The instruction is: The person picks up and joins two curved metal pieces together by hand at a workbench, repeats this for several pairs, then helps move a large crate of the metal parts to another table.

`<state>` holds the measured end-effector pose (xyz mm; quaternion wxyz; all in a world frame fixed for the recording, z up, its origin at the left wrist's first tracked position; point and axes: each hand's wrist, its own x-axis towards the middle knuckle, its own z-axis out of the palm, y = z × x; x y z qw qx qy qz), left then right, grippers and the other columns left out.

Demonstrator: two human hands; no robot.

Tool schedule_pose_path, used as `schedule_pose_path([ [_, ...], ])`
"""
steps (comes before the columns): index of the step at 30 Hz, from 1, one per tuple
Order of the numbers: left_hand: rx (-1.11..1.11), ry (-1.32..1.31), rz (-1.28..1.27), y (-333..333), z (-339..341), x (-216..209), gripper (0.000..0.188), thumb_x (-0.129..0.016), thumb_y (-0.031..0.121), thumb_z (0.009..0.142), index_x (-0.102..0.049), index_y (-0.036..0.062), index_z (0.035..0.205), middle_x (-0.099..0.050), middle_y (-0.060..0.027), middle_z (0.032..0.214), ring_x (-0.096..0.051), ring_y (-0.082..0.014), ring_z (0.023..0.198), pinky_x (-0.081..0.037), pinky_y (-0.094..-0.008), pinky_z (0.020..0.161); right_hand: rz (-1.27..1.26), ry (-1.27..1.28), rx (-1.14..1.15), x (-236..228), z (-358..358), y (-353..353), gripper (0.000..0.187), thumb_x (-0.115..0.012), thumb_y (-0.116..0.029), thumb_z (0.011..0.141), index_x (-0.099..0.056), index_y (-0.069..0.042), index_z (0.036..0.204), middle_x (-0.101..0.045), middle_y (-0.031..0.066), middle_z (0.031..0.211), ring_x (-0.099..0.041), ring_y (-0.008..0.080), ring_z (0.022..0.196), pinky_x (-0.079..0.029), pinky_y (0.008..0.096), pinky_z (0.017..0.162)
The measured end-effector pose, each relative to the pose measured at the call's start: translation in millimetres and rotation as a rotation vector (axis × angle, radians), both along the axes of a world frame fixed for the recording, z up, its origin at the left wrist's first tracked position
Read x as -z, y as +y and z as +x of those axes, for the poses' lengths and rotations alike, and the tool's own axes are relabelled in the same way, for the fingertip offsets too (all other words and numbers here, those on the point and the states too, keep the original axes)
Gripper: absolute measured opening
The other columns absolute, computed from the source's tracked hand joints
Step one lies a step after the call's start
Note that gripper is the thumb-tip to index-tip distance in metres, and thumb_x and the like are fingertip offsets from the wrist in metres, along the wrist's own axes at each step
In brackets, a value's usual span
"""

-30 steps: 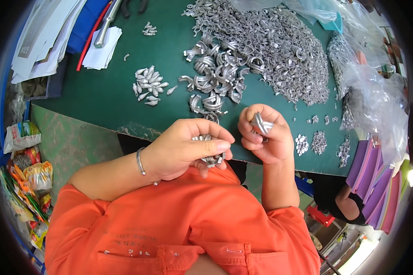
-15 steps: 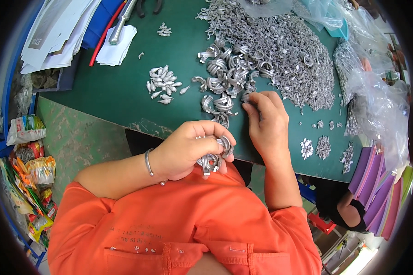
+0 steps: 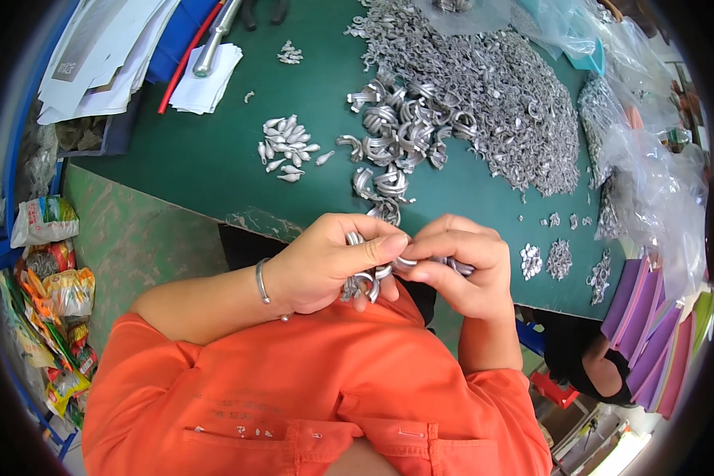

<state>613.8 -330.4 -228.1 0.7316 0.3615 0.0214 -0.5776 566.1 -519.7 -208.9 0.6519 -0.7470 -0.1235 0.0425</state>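
Close in front of my body, my left hand (image 3: 317, 266) is closed around several silver curved metal pieces (image 3: 361, 285), shaped like open rings with ridges. My right hand (image 3: 476, 266) meets it at the fingertips, pinching a similar curved metal piece (image 3: 458, 267) that shows between its fingers. Partly hidden by the fingers, the touching pieces cannot be counted. Beyond the hands, a loose pile of the same curved pieces (image 3: 404, 135) lies on the green table (image 3: 214, 166). To its left is a small group of silver teardrop-shaped pieces (image 3: 287, 144).
A wide heap of tiny silver parts (image 3: 508, 111) covers the far right. Small sorted piles (image 3: 559, 259) lie near the right edge, beside clear plastic bags (image 3: 650, 182). Papers (image 3: 206, 83), a metal rod (image 3: 214, 47) and a red stick (image 3: 184, 67) are far left. Colourful packets (image 3: 70, 293) stand left.
My right hand has come back from the pile of curved pieces toward my body, carrying a piece to my left hand. My left hand stays nearly in place, still holding its pieces.
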Motion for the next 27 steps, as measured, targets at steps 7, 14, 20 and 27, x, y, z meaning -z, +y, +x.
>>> schedule_pose_path([
  [7, 0.023, -0.031, 0.078, 3, 0, -6, 0.026, -0.048, 0.013, 0.087, -0.052, -0.0034, 0.106, -0.059, -0.0148, 0.091, -0.059, -0.0130, 0.064, -0.046, -0.0203, 0.043, -0.466, -0.193, 0.371, 17, 25, 18, 0.010, -0.065, 0.000, 0.070, -0.060, -0.001, 0.079, -0.055, 0.0090, 0.071, -0.055, 0.0210, 0.062, -0.044, 0.0289, 0.054],
  [14, -0.070, 0.035, 0.112, 4, 0, 0, 0.015, -0.044, 0.002, 0.079, -0.053, -0.0017, 0.092, -0.057, -0.0120, 0.085, -0.057, -0.0141, 0.065, -0.044, -0.0215, 0.041, -0.671, -0.224, 0.327, 7, 23, 24, 0.016, -0.064, 0.003, 0.069, -0.060, -0.001, 0.084, -0.054, 0.0097, 0.074, -0.055, 0.0235, 0.060, -0.043, 0.0303, 0.051],
  [20, -0.102, 0.101, 0.047, 4, 3, 1, 0.010, -0.048, 0.005, 0.080, -0.052, 0.0006, 0.089, -0.057, -0.0106, 0.084, -0.057, -0.0136, 0.065, -0.044, -0.0221, 0.040, -0.877, -0.206, 0.279, 0, 18, 20, 0.016, -0.064, 0.002, 0.068, -0.060, -0.002, 0.083, -0.054, 0.0102, 0.076, -0.055, 0.0270, 0.062, -0.045, 0.0338, 0.053],
  [27, -0.043, -0.031, 0.128, 0, 1, 1, 0.010, -0.056, 0.011, 0.082, -0.052, 0.0023, 0.086, -0.057, -0.0081, 0.080, -0.057, -0.0120, 0.063, -0.043, -0.0216, 0.040, -0.393, 0.140, 0.466, 8, 15, -7, 0.007, -0.062, -0.006, 0.076, -0.059, 0.000, 0.075, -0.055, 0.0034, 0.068, -0.050, 0.0141, 0.054, -0.039, 0.0240, 0.048],
])
